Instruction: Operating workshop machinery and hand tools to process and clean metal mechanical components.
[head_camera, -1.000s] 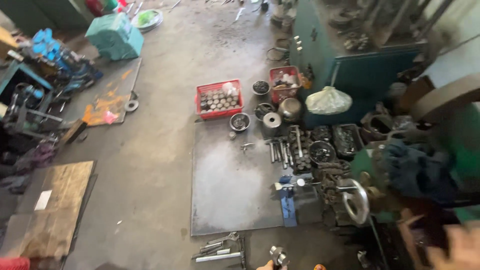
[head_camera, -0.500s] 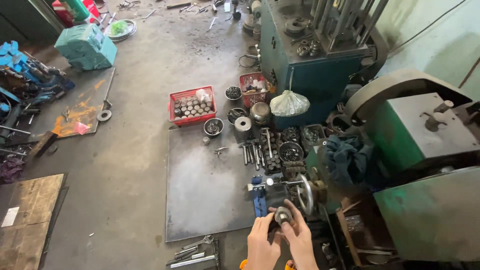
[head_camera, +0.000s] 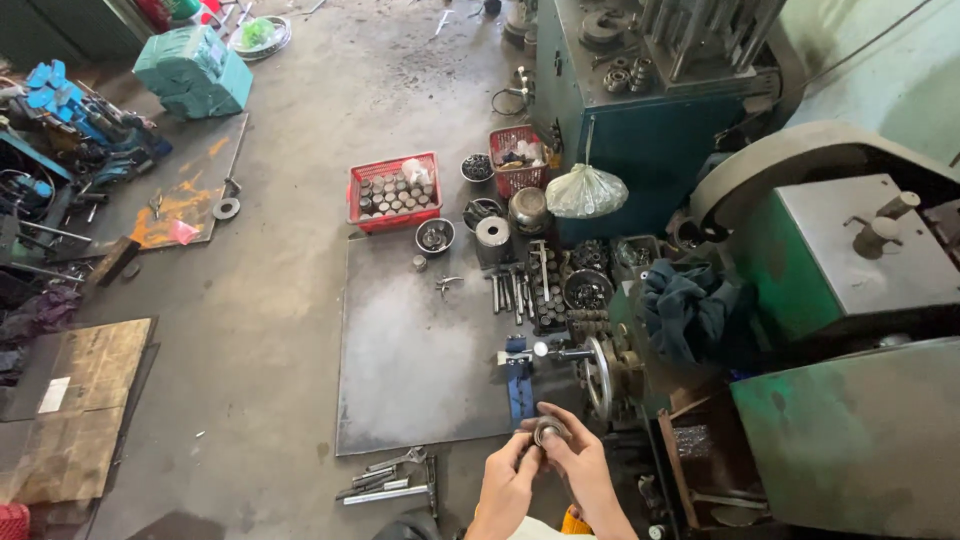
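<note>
Two hands: the left hand and the right hand meet at the bottom edge of the view, over the concrete floor.
Held part: a small round metal ring, grey with a dark centre, sits between the two hands at their fingertips.
Left fingers: curled in and pinching the ring's left side.
Right fingers: bent over the ring from the right and top, pinching it; the thumb lies under it.
Beside the left hand: loose wrenches and rods lie on the floor, near the corner of a flat steel plate.
Just beyond the hands: a blue clamp-like tool lies on the plate's edge, next to a handwheel on the green machine.
On the machine: a dark cloth is draped over its near side.
Middle distance: round tins and bowls of small metal parts stand in a cluster along the plate's far side, with bolts laid in a row.
Farther: a red crate holds rows of metal cylinders; a smaller red basket and a white plastic bag stand by a tall green cabinet.
Far left: a teal box rests on the floor, well apart from the hands.
</note>
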